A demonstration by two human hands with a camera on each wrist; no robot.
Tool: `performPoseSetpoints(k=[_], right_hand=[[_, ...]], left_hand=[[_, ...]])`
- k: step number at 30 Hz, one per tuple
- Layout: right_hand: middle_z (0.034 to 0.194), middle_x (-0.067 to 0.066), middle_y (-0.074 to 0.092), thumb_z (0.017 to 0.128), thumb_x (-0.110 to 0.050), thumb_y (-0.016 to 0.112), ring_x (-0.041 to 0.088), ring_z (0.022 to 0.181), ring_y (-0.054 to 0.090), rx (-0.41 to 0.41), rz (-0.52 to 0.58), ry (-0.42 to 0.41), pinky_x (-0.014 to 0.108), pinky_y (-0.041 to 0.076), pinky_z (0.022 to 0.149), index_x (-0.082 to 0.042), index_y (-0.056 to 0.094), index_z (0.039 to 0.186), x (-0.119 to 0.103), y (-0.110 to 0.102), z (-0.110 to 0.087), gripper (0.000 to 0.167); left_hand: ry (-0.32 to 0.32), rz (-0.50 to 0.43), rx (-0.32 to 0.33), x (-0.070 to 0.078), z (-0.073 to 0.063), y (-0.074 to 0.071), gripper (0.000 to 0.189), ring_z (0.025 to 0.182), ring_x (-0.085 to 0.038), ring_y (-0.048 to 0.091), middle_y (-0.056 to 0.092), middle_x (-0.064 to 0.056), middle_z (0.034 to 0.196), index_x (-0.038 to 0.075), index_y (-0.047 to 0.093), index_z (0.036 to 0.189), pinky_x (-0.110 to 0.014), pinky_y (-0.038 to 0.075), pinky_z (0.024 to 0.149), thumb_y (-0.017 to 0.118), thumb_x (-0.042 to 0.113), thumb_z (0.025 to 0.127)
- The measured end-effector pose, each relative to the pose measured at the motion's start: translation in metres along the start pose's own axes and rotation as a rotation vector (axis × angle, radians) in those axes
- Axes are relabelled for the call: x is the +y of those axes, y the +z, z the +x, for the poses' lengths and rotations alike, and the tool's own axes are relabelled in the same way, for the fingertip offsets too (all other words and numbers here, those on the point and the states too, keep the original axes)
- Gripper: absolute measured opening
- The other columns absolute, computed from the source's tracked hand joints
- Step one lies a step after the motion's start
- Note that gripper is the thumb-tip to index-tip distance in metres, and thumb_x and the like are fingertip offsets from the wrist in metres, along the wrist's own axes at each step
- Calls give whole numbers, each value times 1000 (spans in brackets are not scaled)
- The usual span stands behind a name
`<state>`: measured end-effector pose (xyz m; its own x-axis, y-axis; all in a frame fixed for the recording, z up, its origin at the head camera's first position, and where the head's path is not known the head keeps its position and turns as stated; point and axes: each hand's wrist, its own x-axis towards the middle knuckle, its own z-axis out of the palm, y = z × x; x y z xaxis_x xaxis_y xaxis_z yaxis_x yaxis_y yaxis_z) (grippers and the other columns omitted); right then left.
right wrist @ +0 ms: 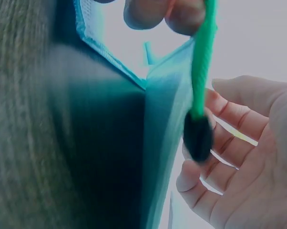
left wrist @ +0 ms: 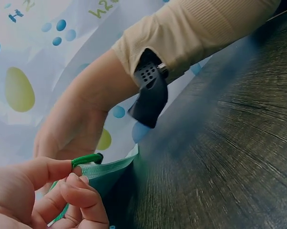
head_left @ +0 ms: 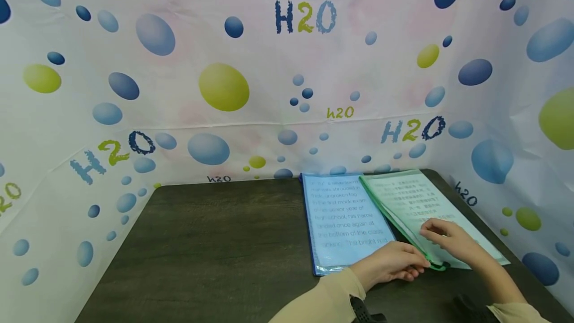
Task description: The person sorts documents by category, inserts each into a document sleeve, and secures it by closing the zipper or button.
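Note:
A green zip document bag (head_left: 419, 198) with a printed sheet inside lies at the right of the table, overlapping a blue zip document bag (head_left: 345, 218) beside it. At the green bag's near corner my left hand (head_left: 392, 264) pinches the green cord zipper pull (left wrist: 85, 159), whose dark end sticks out past the fingertips. My right hand (head_left: 453, 243) is over the green bag's near part, fingers loosely bent. In the right wrist view the bag's near edge gapes, and my right hand (right wrist: 277, 152) is beside the dangling pull with nothing in its grasp.
The dark wood-grain table (head_left: 224, 243) stretches left of the bags. A white backdrop (head_left: 269, 64) with blue and green dots and H2O lettering rises behind and at both sides. Black wrist bands (left wrist: 150, 90) sit at the cuffs of the light sleeves.

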<state>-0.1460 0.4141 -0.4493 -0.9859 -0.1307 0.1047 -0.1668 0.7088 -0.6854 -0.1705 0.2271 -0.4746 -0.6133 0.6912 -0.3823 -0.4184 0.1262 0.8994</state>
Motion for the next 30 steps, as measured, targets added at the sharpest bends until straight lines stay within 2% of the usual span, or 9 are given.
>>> performPoseSetpoints(k=[7,11,14,17,20,23,26,30], right_hand=[[80,-4,56,103,-18,47,9,70,53,6,91,89,28,43,57,4,60,104,9,-9,-20,25],[80,-4,56,105,-21,43,16,71,52,-58,238,146,31,43,60,7,56,103,13,-18,-27,31],[82,-7,57,107,-19,35,17,72,53,-199,488,116,38,39,61,4,56,101,19,-24,-32,32],[91,-7,62,109,-14,21,14,75,55,-432,820,53,43,35,66,-1,57,106,26,-29,-36,38],[101,-3,65,108,-14,10,8,82,59,-649,1067,59,41,34,69,-6,59,115,32,-30,-39,50],[106,0,65,108,-16,5,8,88,61,-773,1168,114,35,38,70,-5,58,122,37,-28,-42,56],[109,2,64,109,-17,5,8,92,62,-825,1192,172,26,48,76,-5,57,128,40,-24,-45,56],[115,3,62,108,-20,4,10,99,60,-866,1202,201,25,51,86,-10,52,137,42,-15,-44,57]], left_hand=[[5,6,2,4,1,0,15,49,-8,46,59,-1,65,8,68,74,-18,39,41,62,6,88],[4,19,-8,6,2,-1,15,49,-8,46,61,-2,65,9,66,73,-17,38,41,60,4,86],[8,23,-22,8,4,-1,16,47,-6,45,62,-2,64,10,63,71,-16,36,40,59,3,84],[14,18,-30,10,7,-1,16,47,-5,43,61,-1,62,10,62,70,-16,34,40,58,2,84],[17,9,-40,13,10,-1,17,47,-5,42,60,-1,62,11,62,70,-16,33,41,58,3,85],[19,-3,-51,15,14,-2,20,47,-5,39,59,-2,62,12,61,69,-17,32,42,57,4,87],[14,-9,-65,18,17,-3,20,48,-6,37,58,-3,63,11,60,70,-19,31,43,56,4,88],[1,-33,-86,20,18,-6,21,50,-8,34,58,-5,65,9,60,70,-21,27,46,54,3,89]])
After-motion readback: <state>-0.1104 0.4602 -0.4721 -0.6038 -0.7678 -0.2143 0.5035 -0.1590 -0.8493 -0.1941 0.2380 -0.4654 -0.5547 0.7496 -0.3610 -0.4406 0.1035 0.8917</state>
